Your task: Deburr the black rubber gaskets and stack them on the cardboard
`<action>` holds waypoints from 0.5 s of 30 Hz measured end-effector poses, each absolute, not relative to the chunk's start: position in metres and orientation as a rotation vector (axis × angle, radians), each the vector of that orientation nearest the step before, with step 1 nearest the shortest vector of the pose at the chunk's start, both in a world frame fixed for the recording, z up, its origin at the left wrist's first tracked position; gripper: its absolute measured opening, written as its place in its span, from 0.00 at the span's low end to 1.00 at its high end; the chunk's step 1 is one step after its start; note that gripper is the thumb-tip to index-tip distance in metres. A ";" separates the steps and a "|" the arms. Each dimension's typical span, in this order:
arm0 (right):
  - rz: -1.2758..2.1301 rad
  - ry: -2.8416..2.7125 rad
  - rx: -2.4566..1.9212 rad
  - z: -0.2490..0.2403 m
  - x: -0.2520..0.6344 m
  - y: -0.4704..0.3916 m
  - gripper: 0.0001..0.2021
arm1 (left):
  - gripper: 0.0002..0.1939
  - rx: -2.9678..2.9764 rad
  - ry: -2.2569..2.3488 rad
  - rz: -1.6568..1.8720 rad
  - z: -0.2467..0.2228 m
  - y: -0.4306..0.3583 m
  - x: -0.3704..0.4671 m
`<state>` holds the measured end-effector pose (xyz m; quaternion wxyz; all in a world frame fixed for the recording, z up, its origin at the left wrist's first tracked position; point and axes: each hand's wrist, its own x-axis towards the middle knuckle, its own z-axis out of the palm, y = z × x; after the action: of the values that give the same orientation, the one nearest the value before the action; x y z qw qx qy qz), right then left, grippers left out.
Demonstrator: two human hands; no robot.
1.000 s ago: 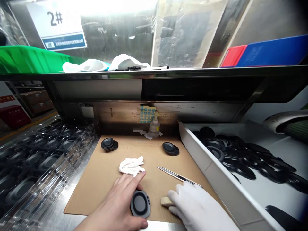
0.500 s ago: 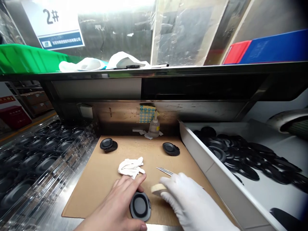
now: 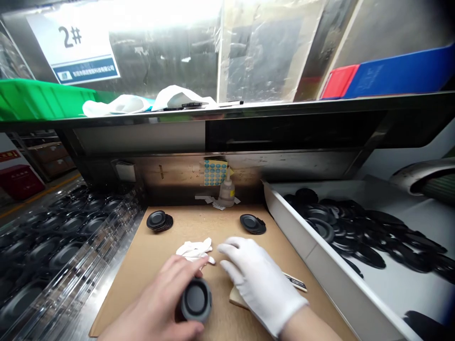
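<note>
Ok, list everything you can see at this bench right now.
round cap: one, black, in left hand
white cloth: one, on cardboard mat, beside right fingertips
cardboard mat: one, brown, bench centre
cap stack: one, black, mat's far left
single cap: one, black, mat's far right
beige block: one, under right hand
tweezers: one, mostly hidden by right hand
white bin: one, right, holds many black caps
clear trays: stacked, left, hold black caps
bottle: one, clear, back wall
left hand: bare
right hand: white glove
</note>
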<state>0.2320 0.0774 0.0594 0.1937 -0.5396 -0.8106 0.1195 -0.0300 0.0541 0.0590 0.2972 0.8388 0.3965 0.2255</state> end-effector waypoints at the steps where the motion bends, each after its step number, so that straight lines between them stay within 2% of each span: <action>1: 0.335 -2.319 -1.468 0.061 0.218 0.086 0.12 | 0.50 2.213 1.124 0.658 0.069 0.055 -0.036; 4: 0.280 -2.509 -1.292 0.060 0.183 0.111 0.11 | 0.46 2.160 1.334 0.755 0.085 0.060 -0.056; 7: 0.168 -2.635 -1.236 0.057 0.171 0.127 0.06 | 0.48 2.125 1.406 0.670 0.076 0.069 -0.070; 10: 0.106 -2.572 -1.323 0.057 0.171 0.129 0.13 | 0.48 2.058 1.413 0.566 0.061 0.075 -0.077; 12: 0.121 -2.579 -1.268 0.059 0.167 0.123 0.14 | 0.49 2.027 1.407 0.546 0.054 0.077 -0.078; 15: 0.144 -2.702 -1.101 0.059 0.153 0.116 0.09 | 0.51 2.015 1.404 0.557 0.051 0.077 -0.078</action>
<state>0.1533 0.1155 0.0591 0.1099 -0.3746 -0.9194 0.0491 -0.0784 0.0769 0.0515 0.3068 0.7615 0.5307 0.2104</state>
